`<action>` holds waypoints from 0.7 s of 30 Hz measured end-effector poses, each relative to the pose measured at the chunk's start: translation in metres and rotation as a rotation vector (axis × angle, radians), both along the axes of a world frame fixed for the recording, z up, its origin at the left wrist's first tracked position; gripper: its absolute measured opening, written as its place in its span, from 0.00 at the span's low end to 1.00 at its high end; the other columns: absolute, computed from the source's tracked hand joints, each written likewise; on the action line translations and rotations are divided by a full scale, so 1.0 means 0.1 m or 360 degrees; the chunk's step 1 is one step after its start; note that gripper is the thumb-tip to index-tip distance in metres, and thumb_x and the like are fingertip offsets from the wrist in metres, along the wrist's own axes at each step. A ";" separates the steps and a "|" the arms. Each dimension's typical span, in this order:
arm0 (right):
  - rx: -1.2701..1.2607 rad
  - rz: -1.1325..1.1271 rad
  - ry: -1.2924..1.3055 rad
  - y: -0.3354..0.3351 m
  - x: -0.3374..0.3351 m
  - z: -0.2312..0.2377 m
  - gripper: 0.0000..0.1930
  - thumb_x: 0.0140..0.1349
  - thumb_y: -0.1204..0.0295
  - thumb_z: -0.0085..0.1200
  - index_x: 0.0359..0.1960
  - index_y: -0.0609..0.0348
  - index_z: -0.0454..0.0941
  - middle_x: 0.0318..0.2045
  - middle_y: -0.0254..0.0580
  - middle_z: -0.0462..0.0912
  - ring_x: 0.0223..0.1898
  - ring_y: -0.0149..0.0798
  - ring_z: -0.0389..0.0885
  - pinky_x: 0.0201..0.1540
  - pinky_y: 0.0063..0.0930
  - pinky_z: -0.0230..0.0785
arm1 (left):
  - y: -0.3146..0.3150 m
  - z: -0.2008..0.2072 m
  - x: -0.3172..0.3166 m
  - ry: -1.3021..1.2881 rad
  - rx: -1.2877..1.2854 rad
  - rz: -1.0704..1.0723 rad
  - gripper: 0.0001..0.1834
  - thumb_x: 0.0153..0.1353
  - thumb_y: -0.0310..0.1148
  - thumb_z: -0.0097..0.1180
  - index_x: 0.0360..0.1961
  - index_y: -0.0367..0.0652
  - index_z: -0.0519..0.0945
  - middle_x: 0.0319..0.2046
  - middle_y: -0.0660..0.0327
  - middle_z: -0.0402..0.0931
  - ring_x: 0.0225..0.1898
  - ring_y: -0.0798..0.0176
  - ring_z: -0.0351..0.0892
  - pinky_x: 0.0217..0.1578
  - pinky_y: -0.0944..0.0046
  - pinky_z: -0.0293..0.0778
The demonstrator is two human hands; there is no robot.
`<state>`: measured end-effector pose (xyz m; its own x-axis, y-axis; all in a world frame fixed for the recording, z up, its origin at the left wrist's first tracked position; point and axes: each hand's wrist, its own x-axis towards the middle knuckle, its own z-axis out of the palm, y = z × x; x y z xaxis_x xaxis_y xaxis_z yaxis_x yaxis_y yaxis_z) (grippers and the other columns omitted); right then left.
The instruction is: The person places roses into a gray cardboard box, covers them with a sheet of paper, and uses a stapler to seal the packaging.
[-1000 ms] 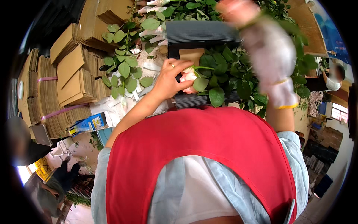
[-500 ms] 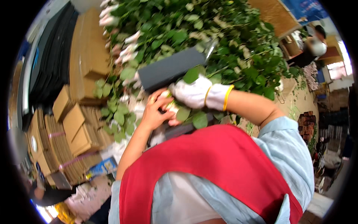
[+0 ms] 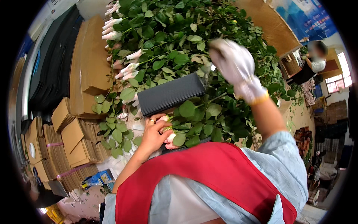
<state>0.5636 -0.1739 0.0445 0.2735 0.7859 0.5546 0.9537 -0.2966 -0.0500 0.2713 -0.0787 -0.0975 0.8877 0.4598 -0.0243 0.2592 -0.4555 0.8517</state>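
Note:
Bare, with a ring on one finger, my left hand (image 3: 154, 133) curls its fingers over several pale pink rose heads (image 3: 170, 139). Their leafy stems (image 3: 199, 121) stretch to the right, close in front of my apron. My right hand (image 3: 233, 61), in a white glove with a yellow-edged cuff, is raised above the foliage. Motion blurs its fingers, so whether they hold anything is unclear. Just beyond my left hand lies a dark grey ribbed block (image 3: 169, 95), between the nearer roses and the big pile of roses (image 3: 179, 41).
Wrapped-looking pale buds (image 3: 112, 35) line the pile's left side. Flat brown cartons (image 3: 80, 138) and a tall carton (image 3: 89, 59) stand at left, with black sheets (image 3: 54, 63) behind. A brown board (image 3: 266, 22) rises at far right. Another person (image 3: 317, 56) is farther off.
My right hand has left the rose heads beside my left hand and moved up and right over the foliage. My left hand stays on the blooms.

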 end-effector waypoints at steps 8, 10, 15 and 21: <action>-0.1262 0.0077 -0.0095 1.46 0.31 -0.82 0.07 0.47 0.73 0.52 0.26 0.55 0.82 0.34 0.43 0.82 0.36 0.43 0.83 0.32 0.35 0.76 | 0.02 0.07 0.08 0.0018 -0.0009 -0.0034 0.28 0.44 0.29 0.68 0.50 0.42 0.73 0.50 0.53 0.72 0.53 0.49 0.69 0.55 0.55 0.64; -0.1269 0.0070 -0.0076 1.63 0.46 -1.21 0.12 0.44 0.70 0.55 0.33 0.55 0.84 0.40 0.46 0.83 0.41 0.44 0.83 0.38 0.34 0.76 | 0.04 -0.02 0.03 -0.0087 0.0111 -0.0085 0.30 0.43 0.29 0.69 0.50 0.41 0.74 0.48 0.52 0.74 0.52 0.49 0.71 0.54 0.56 0.65; -0.0558 -0.0113 -0.0402 1.39 0.32 -0.33 0.07 0.53 0.72 0.51 0.31 0.56 0.79 0.32 0.41 0.78 0.31 0.44 0.82 0.29 0.37 0.77 | 0.05 -0.08 -0.03 -0.0142 0.0223 -0.0056 0.29 0.42 0.28 0.68 0.49 0.39 0.75 0.49 0.51 0.73 0.52 0.48 0.71 0.53 0.56 0.66; -0.0380 -0.0836 -0.0725 0.50 0.58 1.63 0.11 0.60 0.71 0.47 0.41 0.57 0.78 0.34 0.46 0.83 0.34 0.44 0.83 0.35 0.35 0.76 | 0.11 -0.13 0.07 -0.0279 0.0358 -0.0184 0.29 0.42 0.31 0.68 0.50 0.40 0.76 0.49 0.51 0.75 0.50 0.48 0.73 0.53 0.56 0.64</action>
